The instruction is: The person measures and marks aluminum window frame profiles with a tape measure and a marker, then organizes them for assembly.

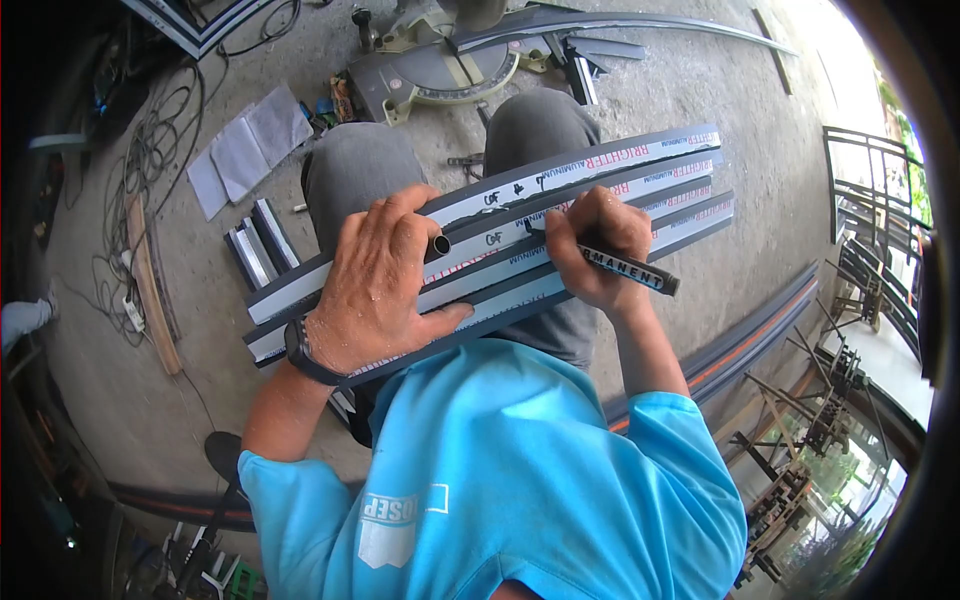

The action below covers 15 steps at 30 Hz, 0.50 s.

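Observation:
Several grey aluminium profiles (690,146) with printed film lie side by side across the knees. My left hand (375,285) grips them near their left end, thumb along the near side. A black marker cap (437,244) sticks out between its fingers. My right hand (598,245) is closed round a black permanent marker (640,272), its tip down on the film of a middle profile. Handwritten black marks show on the far profile and on the one beside it, between my hands.
A miter saw (440,72) stands on the concrete floor beyond the knees. Papers (250,145), a coiled cable (150,170) and a wooden strip (153,290) lie to the left. Long profiles (740,335) lie at right, near metal racks. Another person's foot (45,305) shows at far left.

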{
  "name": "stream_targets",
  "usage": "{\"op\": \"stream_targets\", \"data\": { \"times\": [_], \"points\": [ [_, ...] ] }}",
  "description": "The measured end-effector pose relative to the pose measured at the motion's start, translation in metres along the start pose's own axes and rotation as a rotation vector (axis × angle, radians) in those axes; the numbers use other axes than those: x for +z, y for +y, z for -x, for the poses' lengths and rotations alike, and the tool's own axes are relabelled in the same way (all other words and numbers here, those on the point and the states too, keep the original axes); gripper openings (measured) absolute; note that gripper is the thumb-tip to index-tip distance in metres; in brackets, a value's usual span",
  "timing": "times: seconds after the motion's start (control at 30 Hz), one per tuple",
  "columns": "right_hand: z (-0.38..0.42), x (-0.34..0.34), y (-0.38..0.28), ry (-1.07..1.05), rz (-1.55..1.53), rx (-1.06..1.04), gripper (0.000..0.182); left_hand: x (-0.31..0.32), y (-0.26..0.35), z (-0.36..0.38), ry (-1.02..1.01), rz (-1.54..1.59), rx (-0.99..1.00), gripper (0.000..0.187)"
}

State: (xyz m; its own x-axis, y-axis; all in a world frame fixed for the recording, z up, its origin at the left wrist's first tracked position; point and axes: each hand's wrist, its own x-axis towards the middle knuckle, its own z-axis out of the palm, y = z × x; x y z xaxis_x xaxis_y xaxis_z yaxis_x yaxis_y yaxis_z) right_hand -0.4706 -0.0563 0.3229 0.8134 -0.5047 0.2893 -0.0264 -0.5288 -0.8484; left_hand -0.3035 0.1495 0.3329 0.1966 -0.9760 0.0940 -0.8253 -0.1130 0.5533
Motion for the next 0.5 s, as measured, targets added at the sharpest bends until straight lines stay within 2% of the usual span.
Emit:
{"op": "stream_targets", "data": {
  "times": [0.27, 0.37, 0.5],
  "points": [
    [-0.002, -0.004, -0.007, -0.014, 0.019, -0.04, 0.033, 0.003, -0.003, 0.001, -0.02, 0.015, -0.004, 0.085],
    [0.002, -0.011, 0.003, 0.086, -0.004, -0.013, 0.032, 0.002, -0.001, 0.0, -0.005, 0.011, -0.006, 0.086],
    [0.0, -0.009, 0.003, 0.078, 0.061, -0.012, 0.033, 0.001, -0.001, 0.0, -0.013, -0.007, 0.005, 0.087]
  ]
}}
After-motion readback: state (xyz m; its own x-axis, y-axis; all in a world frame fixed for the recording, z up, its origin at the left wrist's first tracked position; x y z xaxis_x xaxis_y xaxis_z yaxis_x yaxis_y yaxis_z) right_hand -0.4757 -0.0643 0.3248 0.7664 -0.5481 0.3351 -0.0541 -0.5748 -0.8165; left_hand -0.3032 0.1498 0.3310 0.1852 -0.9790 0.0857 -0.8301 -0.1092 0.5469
